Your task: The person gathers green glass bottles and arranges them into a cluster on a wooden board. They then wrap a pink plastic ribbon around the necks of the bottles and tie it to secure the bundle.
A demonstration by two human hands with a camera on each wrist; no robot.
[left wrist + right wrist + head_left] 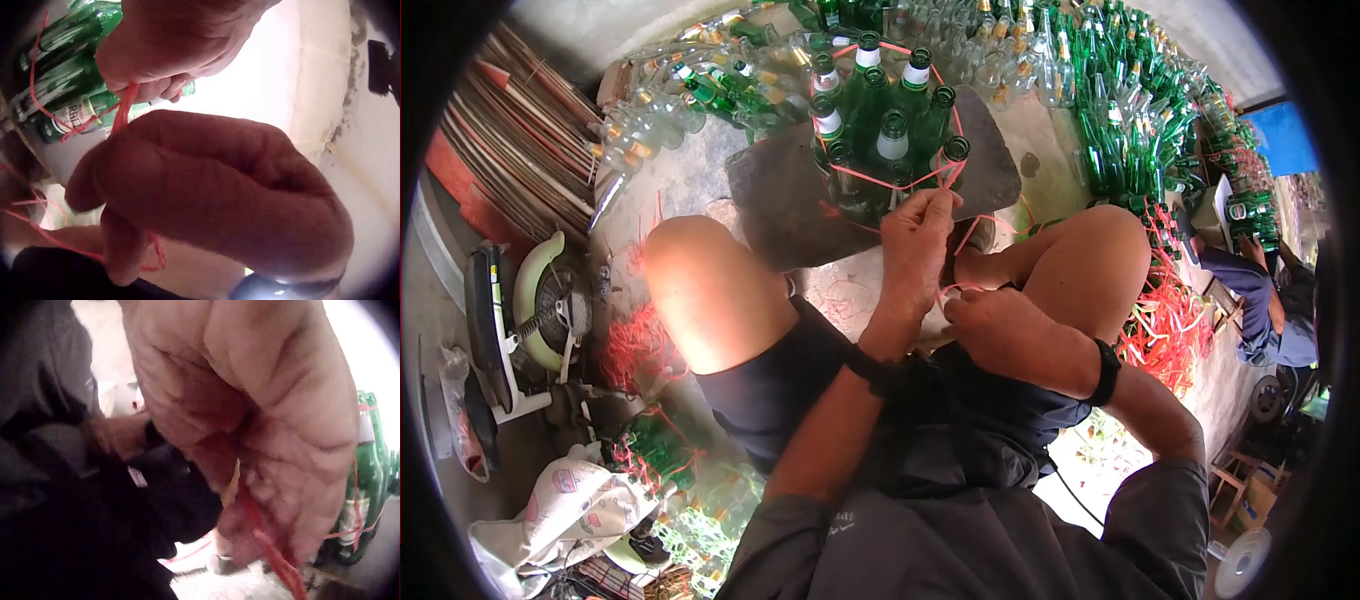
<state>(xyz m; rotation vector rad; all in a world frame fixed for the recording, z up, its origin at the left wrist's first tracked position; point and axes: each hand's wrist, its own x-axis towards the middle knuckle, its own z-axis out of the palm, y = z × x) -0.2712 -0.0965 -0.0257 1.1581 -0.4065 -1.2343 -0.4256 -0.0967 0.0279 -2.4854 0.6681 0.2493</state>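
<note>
Several green glass bottles (892,145) stand upright in a tight cluster on a dark low slab (770,195) between the person's knees. Pink plastic twine (127,103) loops around the outside of the bottles near their necks, and another strand crosses lower down by a label. Close to the nearest bottle, the left hand (915,250) pinches the twine where its strands come together. Lower and to the right, above the thigh, the right hand (1015,325) grips the twine with curled fingers. In the right wrist view, a strand (280,562) trails out from that palm.
Many green bottles (1115,130) are piled at the back right, clear ones (640,130) at the back left. Loose pink twine (1165,325) lies heaped beside the right knee. An electric fan (550,295) lies at the left. Another person (1270,300) sits far right.
</note>
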